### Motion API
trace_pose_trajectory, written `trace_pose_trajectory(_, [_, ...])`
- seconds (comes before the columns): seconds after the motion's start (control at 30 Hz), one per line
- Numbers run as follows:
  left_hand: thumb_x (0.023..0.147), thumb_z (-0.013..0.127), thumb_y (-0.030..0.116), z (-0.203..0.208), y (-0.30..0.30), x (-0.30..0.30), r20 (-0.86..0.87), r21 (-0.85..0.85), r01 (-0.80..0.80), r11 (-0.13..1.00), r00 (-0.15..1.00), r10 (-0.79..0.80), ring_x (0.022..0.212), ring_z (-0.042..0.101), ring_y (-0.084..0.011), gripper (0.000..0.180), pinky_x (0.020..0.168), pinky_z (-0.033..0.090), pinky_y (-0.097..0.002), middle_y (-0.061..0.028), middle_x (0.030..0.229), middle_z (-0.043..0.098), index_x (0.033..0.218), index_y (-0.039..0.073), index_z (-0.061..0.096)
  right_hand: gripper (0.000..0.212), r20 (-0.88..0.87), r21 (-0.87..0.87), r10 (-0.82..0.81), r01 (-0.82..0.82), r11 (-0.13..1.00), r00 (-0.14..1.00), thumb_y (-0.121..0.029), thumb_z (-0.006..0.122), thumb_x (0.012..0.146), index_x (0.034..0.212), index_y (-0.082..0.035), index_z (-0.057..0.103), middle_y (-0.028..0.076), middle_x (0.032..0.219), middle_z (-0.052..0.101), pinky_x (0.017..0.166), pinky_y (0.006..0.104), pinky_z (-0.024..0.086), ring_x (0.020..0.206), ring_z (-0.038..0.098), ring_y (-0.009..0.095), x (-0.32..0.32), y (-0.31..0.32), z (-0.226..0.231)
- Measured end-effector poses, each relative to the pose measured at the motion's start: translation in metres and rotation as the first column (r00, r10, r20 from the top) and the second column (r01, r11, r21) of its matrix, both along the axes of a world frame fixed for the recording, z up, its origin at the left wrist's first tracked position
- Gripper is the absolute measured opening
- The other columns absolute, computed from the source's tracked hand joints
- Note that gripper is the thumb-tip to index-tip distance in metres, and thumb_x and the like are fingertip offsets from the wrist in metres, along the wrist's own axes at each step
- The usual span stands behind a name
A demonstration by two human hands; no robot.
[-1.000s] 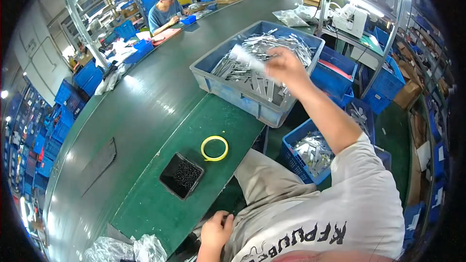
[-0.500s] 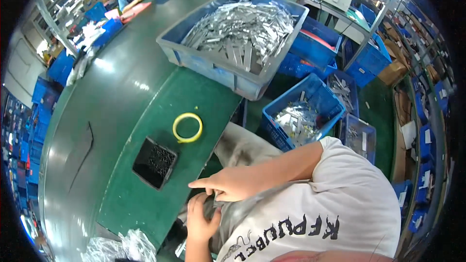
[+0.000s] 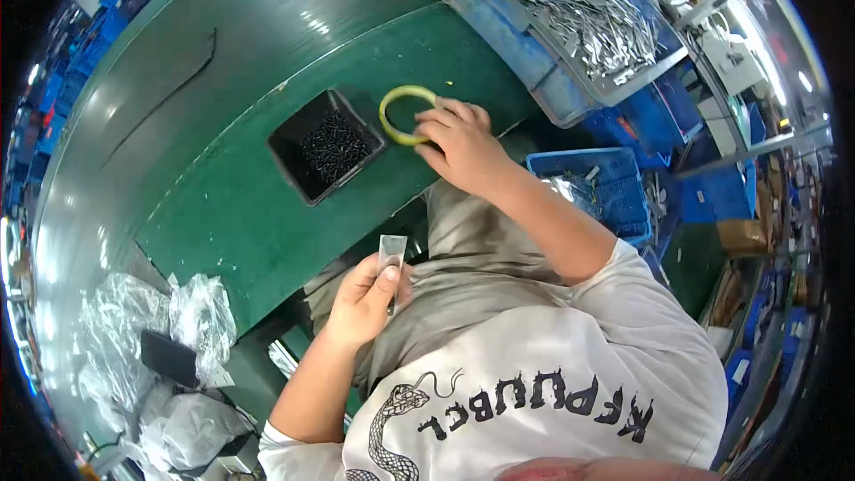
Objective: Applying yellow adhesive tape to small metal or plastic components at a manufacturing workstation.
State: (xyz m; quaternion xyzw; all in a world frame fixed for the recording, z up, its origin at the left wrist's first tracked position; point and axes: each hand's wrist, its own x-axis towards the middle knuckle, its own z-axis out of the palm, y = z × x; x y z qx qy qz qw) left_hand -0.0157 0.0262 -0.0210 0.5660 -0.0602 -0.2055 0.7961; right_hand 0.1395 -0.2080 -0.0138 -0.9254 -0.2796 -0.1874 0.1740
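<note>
My left hand (image 3: 360, 299) is closed round a short, flat silvery metal piece (image 3: 392, 251), held upright above my lap with the thumb pressed on its face. Over the bench edge reaches my right hand (image 3: 465, 144), its fingers curled on the near right side of a roll of yellow tape (image 3: 386, 118). The fingers cover part of that ring. Just left of the tape sits a black square tray (image 3: 287, 153) holding many small black parts (image 3: 335, 146).
A large grey-blue bin (image 3: 499, 22) of metal strips stands at the upper right. Below it is a blue crate (image 3: 623, 200) with metal pieces. Clear plastic bags (image 3: 134, 321) and a dark phone-like slab (image 3: 168, 357) lie at lower left. A thin dark cord (image 3: 183, 85) crosses the grey surface.
The view has turned and shifted. My right hand has moved from beside my left hand to the yellow tape. A metal piece now shows plainly in my left hand.
</note>
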Motion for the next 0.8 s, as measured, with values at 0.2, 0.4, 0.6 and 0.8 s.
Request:
trace_pose_trajectory(0.2, [0.101, 0.056, 0.017, 0.003, 0.006, -0.003, -0.035, -0.11, -0.173, 0.979, 0.985, 0.17, 0.074, 0.062, -0.0147, 0.018, 0.071, 0.051, -0.0297, -0.0057, 0.083, 0.066, 0.103, 0.0, 0.061, 0.012, -0.07, 0.055, 0.036, -0.032, 0.998, 0.997, -0.011, 0.064, 0.089, 0.098, -0.005, 0.059, 0.012, 0.092, 0.065, 0.094, 0.0463, 0.042, 0.086, 0.064, 0.029, -0.035, -0.001, 0.016])
trace_pose_trajectory(0.4, [0.102, 0.052, 0.015, 0.018, 0.002, 0.004, -0.178, -0.247, -0.205, 0.947, 0.97, 0.164, 0.069, 0.063, -0.0165, 0.017, 0.061, 0.053, -0.0304, -0.0068, 0.079, 0.064, 0.108, 0.0, 0.058, 0.014, -0.434, 0.585, 0.451, -0.136, 0.799, 0.78, -0.01, 0.057, 0.095, 0.101, 0.002, 0.053, 0.007, 0.076, 0.051, 0.054, 0.0265, 0.035, 0.06, 0.045, 0.011, -0.108, -0.004, 0.039])
trace_pose_trajectory(0.6, [0.102, 0.054, 0.014, 0.017, -0.003, -0.005, -0.183, -0.11, -0.214, 0.971, 0.964, 0.192, 0.068, 0.061, -0.0133, 0.014, 0.058, 0.053, -0.0277, -0.0057, 0.079, 0.063, 0.105, 0.001, 0.058, 0.015, -0.325, 0.539, 0.549, -0.326, 0.777, 0.77, -0.009, 0.062, 0.09, 0.098, 0.001, 0.055, 0.01, 0.075, 0.05, 0.054, 0.0306, 0.035, 0.061, 0.046, 0.019, -0.101, 0.01, 0.048])
trace_pose_trajectory(0.8, [0.102, 0.053, 0.014, 0.018, -0.006, -0.002, -0.139, -0.087, -0.229, 0.969, 0.966, 0.216, 0.062, 0.059, -0.0111, 0.015, 0.056, 0.051, -0.0262, -0.0045, 0.077, 0.062, 0.108, 0.001, 0.056, 0.016, -0.292, 0.55, 0.606, -0.388, 0.739, 0.74, -0.01, 0.065, 0.089, 0.097, 0.0, 0.057, 0.008, 0.072, 0.055, 0.054, 0.032, 0.035, 0.062, 0.045, 0.02, -0.098, 0.009, 0.046])
